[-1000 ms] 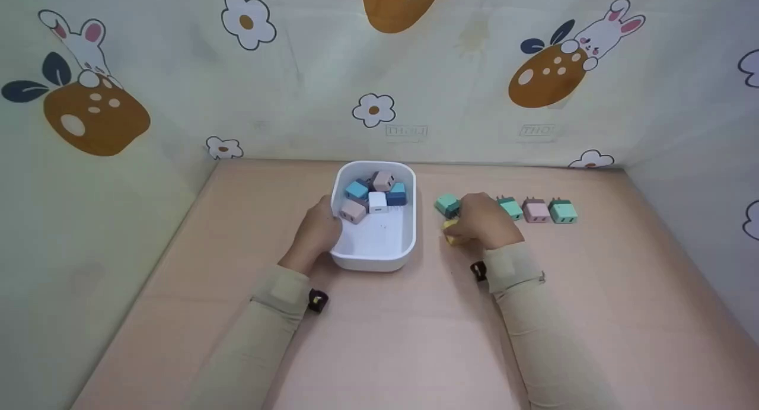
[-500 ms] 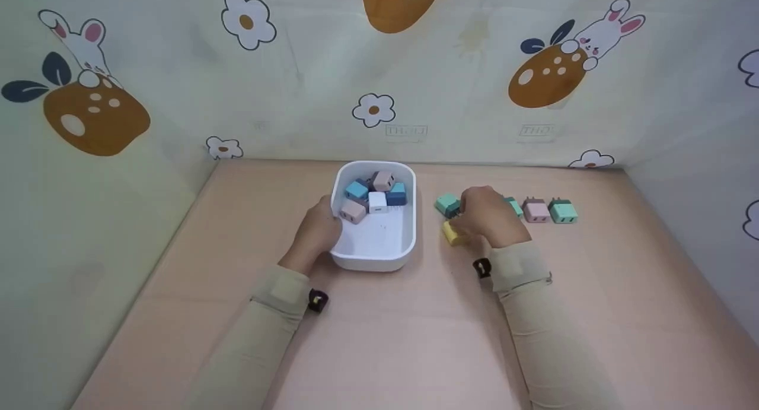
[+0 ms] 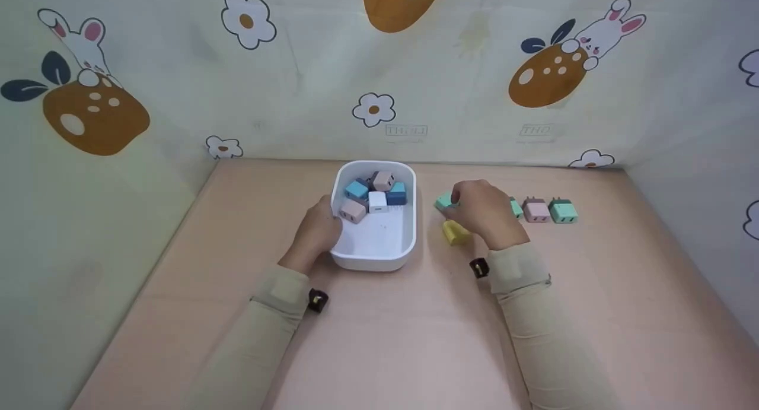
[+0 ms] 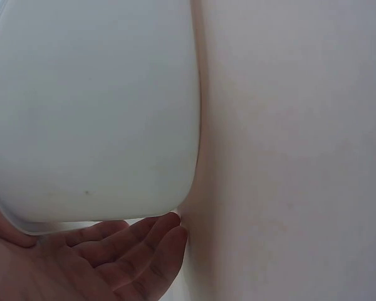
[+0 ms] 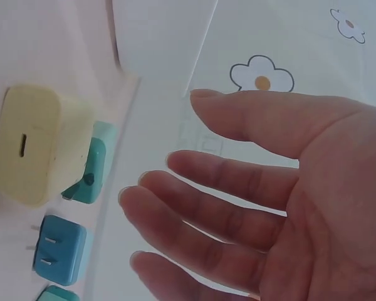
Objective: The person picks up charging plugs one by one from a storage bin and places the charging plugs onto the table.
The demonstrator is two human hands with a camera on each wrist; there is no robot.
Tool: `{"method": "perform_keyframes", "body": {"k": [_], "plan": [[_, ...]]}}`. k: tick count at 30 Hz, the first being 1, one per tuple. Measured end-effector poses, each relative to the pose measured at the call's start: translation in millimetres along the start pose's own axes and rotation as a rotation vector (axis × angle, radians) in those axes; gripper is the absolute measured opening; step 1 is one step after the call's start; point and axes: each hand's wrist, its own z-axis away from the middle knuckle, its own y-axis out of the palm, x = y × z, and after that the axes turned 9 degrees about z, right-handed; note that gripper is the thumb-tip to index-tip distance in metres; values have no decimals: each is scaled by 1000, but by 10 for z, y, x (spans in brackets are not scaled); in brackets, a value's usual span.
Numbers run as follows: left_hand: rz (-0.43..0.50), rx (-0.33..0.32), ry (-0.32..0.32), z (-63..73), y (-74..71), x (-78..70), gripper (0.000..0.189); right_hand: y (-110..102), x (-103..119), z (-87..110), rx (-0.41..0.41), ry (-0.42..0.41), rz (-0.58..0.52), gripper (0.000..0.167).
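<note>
Left hand (image 3: 317, 227): at the left side of a white, round-cornered open tub (image 3: 373, 265), fingers along the outer wall, thumb over the rim, gripping the wall between. Part of the thumb is hidden behind the rim in the left wrist view, where the tub's interior is out of sight.

Right hand (image 3: 487, 211): above a row of charger blocks, holding nothing. The right wrist view shows the fingers loosely bent, thumb apart; the lowest finger is cut off by the frame edge.

Nearest it: a pale yellow block with one slot (image 3: 455, 233) on the pinkish tabletop (image 3: 379, 339), and a mint-green two-tone block (image 3: 445, 202), partly covered by the hand. A blue block with metal prongs (image 5: 57, 249) shows only in the right wrist view. Rightward: another mint block (image 3: 516, 207), half hidden; a pink block (image 3: 536, 210); a third mint block (image 3: 563, 210).

In tub: five blocks, pink, blue and white, overlapping; some sides obscured.
</note>
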Motion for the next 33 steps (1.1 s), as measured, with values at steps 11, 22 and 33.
{"method": "perform_keyframes", "body": {"k": [11, 22, 33], "plan": [[4, 5, -21, -3, -8, -12, 56, 4, 145, 0, -54, -40, -10, 29], [5, 1, -18, -9, -3, -13, 54, 45, 261, 15, -101, -67, -10, 31], [-6, -2, -31, 3, 4, -21, 53, 130, 437, -58, -147, -132, -34, 31]]}}
